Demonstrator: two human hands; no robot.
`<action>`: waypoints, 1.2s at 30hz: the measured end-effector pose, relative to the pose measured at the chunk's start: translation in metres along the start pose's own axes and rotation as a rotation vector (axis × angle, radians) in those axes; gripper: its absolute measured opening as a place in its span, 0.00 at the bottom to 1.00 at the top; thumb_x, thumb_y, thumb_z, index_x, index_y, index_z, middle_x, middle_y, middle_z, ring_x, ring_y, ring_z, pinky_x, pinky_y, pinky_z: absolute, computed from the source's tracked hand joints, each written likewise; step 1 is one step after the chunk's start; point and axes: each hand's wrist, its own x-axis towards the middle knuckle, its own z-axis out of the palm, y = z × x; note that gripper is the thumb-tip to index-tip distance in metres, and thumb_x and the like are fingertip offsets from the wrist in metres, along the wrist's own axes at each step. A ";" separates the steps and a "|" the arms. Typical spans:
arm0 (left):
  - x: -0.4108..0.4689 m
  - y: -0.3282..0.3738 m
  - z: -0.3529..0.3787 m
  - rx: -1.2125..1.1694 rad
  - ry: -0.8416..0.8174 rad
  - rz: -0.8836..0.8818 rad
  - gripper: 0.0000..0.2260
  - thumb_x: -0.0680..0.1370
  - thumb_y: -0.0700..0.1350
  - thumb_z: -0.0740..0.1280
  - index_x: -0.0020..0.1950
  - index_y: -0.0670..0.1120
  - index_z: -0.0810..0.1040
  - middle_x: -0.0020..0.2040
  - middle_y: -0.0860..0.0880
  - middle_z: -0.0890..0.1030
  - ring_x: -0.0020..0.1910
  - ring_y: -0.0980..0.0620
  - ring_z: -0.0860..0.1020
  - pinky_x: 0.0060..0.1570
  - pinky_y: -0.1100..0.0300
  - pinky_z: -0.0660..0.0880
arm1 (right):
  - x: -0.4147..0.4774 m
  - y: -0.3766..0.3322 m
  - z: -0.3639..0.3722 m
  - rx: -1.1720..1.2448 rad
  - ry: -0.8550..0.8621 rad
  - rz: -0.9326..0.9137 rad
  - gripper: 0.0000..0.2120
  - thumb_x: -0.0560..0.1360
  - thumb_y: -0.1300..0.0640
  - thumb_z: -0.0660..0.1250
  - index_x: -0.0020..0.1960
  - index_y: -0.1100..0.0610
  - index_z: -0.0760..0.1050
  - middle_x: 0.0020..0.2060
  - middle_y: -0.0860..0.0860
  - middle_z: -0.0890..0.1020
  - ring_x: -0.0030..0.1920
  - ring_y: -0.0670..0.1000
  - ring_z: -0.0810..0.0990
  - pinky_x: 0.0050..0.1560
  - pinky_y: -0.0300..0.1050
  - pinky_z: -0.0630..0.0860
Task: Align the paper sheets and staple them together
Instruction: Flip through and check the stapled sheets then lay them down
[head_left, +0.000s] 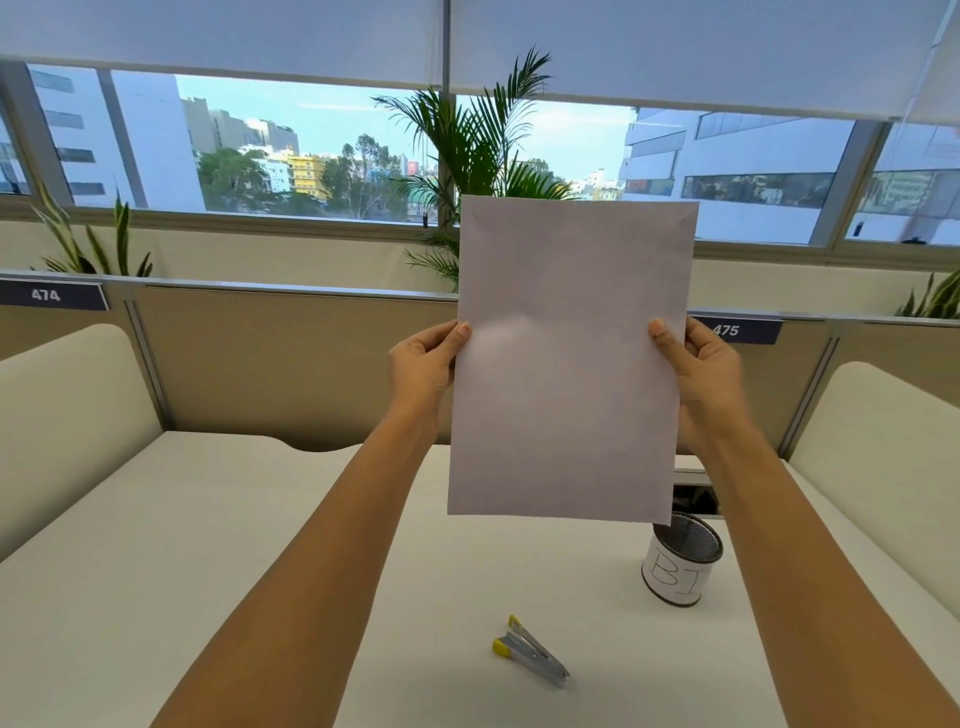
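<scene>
Above the white desk (182, 545), the left hand (423, 371) and right hand (701, 374) pinch the upright paper sheets (571, 364) by their side edges, seemingly flush; the stapler (530, 652) lies below

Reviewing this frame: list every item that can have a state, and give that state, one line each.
paper sheets: held upright in the air above the desk, edges look flush, no staple visible
left hand: gripping the sheets' left edge
right hand: gripping the sheets' right edge
stapler: lying on the desk, untouched, jaws apart
mesh cup: upright on the desk, contents not visible
window blinds: partly lowered
</scene>
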 end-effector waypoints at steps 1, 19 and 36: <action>0.000 0.001 0.000 -0.003 0.007 0.000 0.14 0.73 0.40 0.70 0.58 0.38 0.78 0.52 0.42 0.82 0.48 0.48 0.81 0.42 0.64 0.80 | -0.001 0.000 -0.002 -0.001 -0.015 -0.007 0.11 0.74 0.55 0.67 0.56 0.54 0.77 0.47 0.48 0.83 0.46 0.51 0.83 0.47 0.51 0.81; -0.009 0.014 0.005 -0.011 0.038 -0.020 0.13 0.73 0.42 0.70 0.56 0.40 0.79 0.47 0.47 0.82 0.50 0.47 0.80 0.45 0.60 0.79 | -0.012 0.009 -0.007 0.024 0.019 -0.025 0.18 0.71 0.56 0.69 0.60 0.59 0.75 0.46 0.47 0.83 0.40 0.45 0.84 0.43 0.43 0.83; -0.044 0.019 0.044 0.306 -0.144 0.192 0.25 0.75 0.53 0.65 0.69 0.45 0.68 0.66 0.47 0.75 0.64 0.51 0.74 0.64 0.54 0.71 | -0.052 0.025 0.045 -0.319 0.258 -0.400 0.11 0.74 0.56 0.67 0.55 0.56 0.81 0.45 0.50 0.86 0.43 0.46 0.82 0.48 0.47 0.81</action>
